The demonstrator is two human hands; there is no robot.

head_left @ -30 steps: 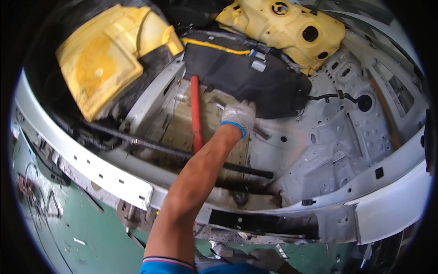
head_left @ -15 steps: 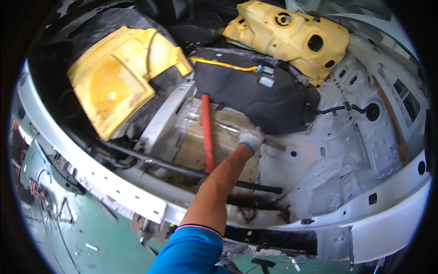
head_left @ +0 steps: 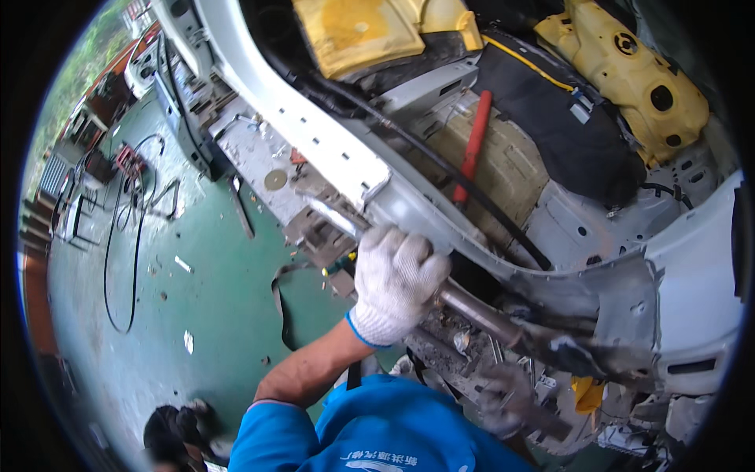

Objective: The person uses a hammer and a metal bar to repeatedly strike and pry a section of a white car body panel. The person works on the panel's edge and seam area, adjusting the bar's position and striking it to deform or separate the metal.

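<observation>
My left hand (head_left: 397, 283), in a white knit glove with a blue cuff, is wrapped around a long metal bar (head_left: 480, 311). The bar slants across the car body's sill, its shiny end at upper left and its darker, brownish end at lower right. Lower and to the right, my right hand (head_left: 507, 397) is gloved and smeared by motion. A dark, blunt piece (head_left: 550, 423) shows beside it; whether the hand grips it is unclear. Inside the car body, a red tube (head_left: 474, 145) lies on the bare floor pan (head_left: 511, 169).
A white sill (head_left: 314, 118) and a dark rod (head_left: 440, 161) run between me and the floor pan. Yellow foam pieces (head_left: 358, 35) and black matting (head_left: 550, 118) lie inside. Cables (head_left: 130, 236) and scraps are on the green floor (head_left: 228, 291). A dark-clothed person (head_left: 173, 433) is at lower left.
My left hand has lifted the metal bar off the floor pan and brought it back over the sill toward me. My view has swung left and down, and my right hand has come into view.
</observation>
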